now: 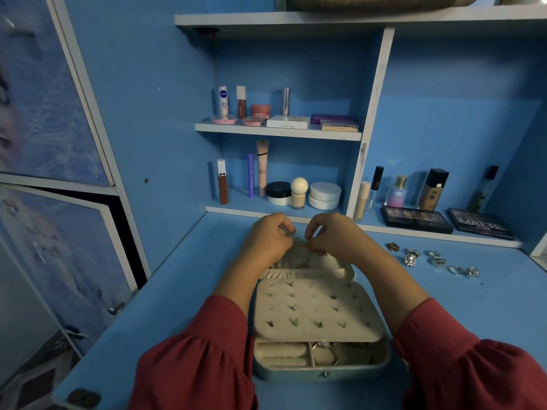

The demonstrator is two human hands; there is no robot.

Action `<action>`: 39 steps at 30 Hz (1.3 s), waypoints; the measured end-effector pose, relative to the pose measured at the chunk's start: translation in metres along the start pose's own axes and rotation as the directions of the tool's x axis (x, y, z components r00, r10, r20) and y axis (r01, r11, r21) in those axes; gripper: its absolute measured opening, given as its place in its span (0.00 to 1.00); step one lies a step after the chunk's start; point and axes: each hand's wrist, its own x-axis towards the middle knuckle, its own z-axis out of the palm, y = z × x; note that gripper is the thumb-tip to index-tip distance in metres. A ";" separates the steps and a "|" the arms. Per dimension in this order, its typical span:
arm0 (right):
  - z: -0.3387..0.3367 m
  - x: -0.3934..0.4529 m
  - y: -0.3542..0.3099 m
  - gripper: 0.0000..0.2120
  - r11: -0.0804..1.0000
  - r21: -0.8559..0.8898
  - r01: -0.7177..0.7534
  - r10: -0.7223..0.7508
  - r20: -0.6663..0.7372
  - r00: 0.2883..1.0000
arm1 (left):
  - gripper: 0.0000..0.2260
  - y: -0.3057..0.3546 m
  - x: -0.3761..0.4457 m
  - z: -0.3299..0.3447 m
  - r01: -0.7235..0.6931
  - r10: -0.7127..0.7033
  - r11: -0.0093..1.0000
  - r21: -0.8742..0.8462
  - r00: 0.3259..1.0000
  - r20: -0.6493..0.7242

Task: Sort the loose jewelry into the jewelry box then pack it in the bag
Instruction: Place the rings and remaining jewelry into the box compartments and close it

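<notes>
An open jewelry box (322, 372) with cream lining lies on the blue desk in front of me. Its padded flap (316, 309) carries several stud earrings. Ring rolls and a bangle show in the near tray. My left hand (266, 239) and my right hand (334, 236) meet over the box's far lid pocket (307, 266), fingertips pinched together on something thin and small that I cannot make out clearly. Several loose silver rings and ornaments (432, 258) lie on the desk to the right. No bag is identifiable.
Cosmetics bottles and jars (296, 192) stand on the shelves behind the box. Two eyeshadow palettes (416, 218) lie at the back right. A cabinet door (65, 261) stands ajar at the left, beside the desk's edge.
</notes>
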 end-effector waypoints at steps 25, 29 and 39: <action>0.020 0.017 -0.002 0.14 0.845 -0.534 0.041 0.053 0.160 0.986 | 0.11 -0.003 0.010 0.010 -0.198 0.093 0.737 0.646 0.977 0.194; 0.015 0.012 -0.002 0.11 0.850 -0.524 0.046 0.030 0.136 0.990 | 0.09 0.004 0.000 0.005 -0.218 0.127 0.791 0.571 0.973 0.194; 0.004 0.005 -0.003 0.11 0.907 -0.413 0.087 -0.063 0.071 0.995 | 0.10 0.009 -0.005 -0.004 -0.268 0.243 0.844 0.465 0.963 0.114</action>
